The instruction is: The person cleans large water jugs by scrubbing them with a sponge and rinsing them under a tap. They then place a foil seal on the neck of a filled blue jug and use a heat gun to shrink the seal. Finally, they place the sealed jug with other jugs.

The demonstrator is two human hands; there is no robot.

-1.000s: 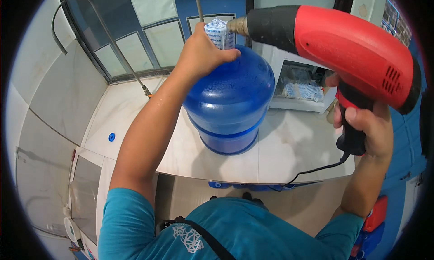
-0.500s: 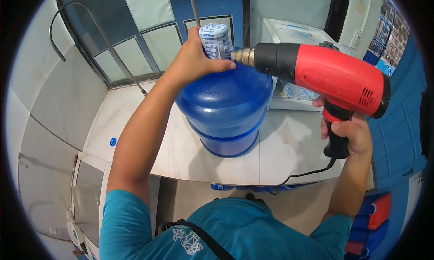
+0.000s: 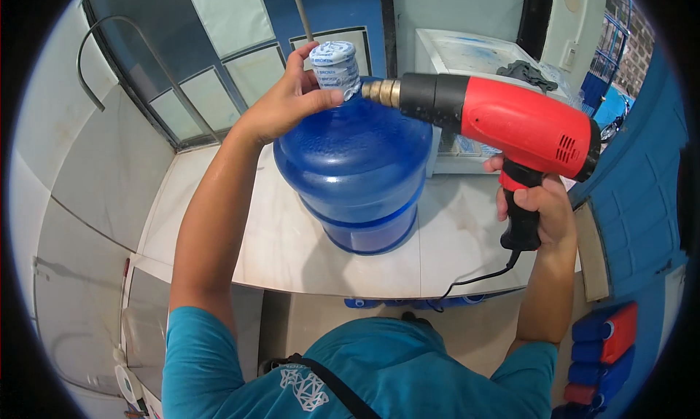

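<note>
A large blue water jug [image 3: 357,157] stands upright on the white counter. Over its neck sits a white shrink seal [image 3: 335,68] with blue print, wrinkled along its lower right edge. My left hand [image 3: 295,91] curves loosely round the neck from the left, thumb low in front and fingers behind. A red and black heat gun [image 3: 525,116] is gripped by its handle in my right hand [image 3: 541,204]. Its brass-coloured nozzle points left, close to the lower right of the seal. The finger contact behind the neck is partly hidden.
The white tiled counter [image 3: 211,222] ends at a front edge before me. A black cord [image 3: 474,279] hangs from the gun over that edge. Behind the jug stands a white-framed case [image 3: 467,47] with a dark cloth [image 3: 526,74] on top. A curved metal pipe [image 3: 157,58] rises at left.
The heat gun has shifted left and slightly down. The seal's loose flap has drawn in closer round the neck. My left hand has moved slightly left, its grasp looser.
</note>
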